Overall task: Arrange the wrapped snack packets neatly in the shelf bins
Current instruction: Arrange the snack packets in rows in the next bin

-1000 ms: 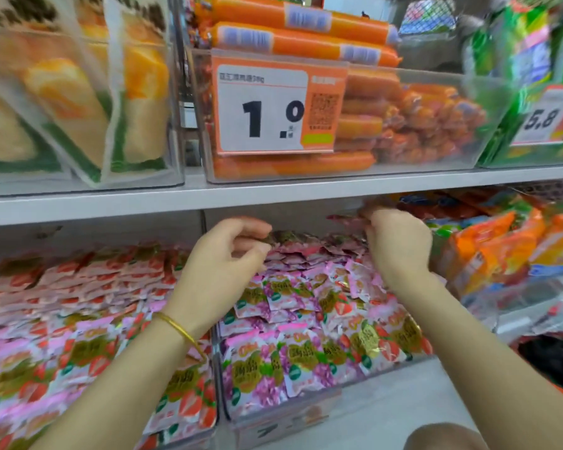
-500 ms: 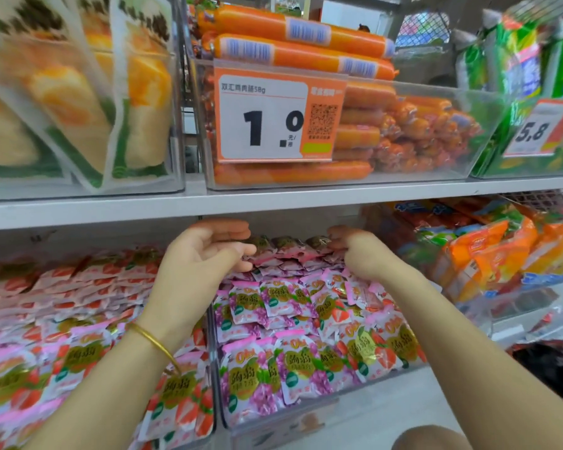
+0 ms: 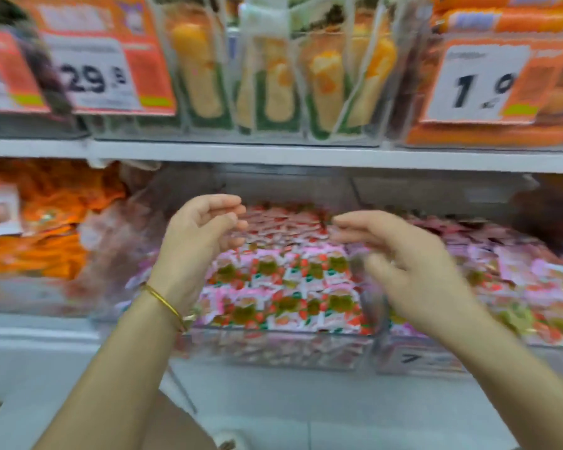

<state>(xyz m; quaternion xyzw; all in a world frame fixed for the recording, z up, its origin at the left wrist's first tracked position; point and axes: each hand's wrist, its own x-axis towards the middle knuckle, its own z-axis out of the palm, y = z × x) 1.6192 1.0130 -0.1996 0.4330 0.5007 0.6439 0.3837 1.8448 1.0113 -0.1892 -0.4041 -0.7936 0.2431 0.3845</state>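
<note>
**Both Hands Empty Above the Packet Bin**

Found a white shelf (image 3: 306,155) spanning the view, with a lower board (image 3: 39,331) beneath. Saw a clear bin (image 3: 273,354) at the lower board's front edge, filled with pink snack packets (image 3: 283,282) laid in flat rows. Held the left hand (image 3: 202,237) above the bin's left side, fingers loosely curled round nothing. Held the right hand (image 3: 407,267) over the bin's right wall, fingers fairly straight, blurred, seemingly empty. Noted a price tag (image 3: 478,86) reading 1.9 near the shelf's right end. Wore a gold bangle (image 3: 163,300) on the left wrist.
</note>
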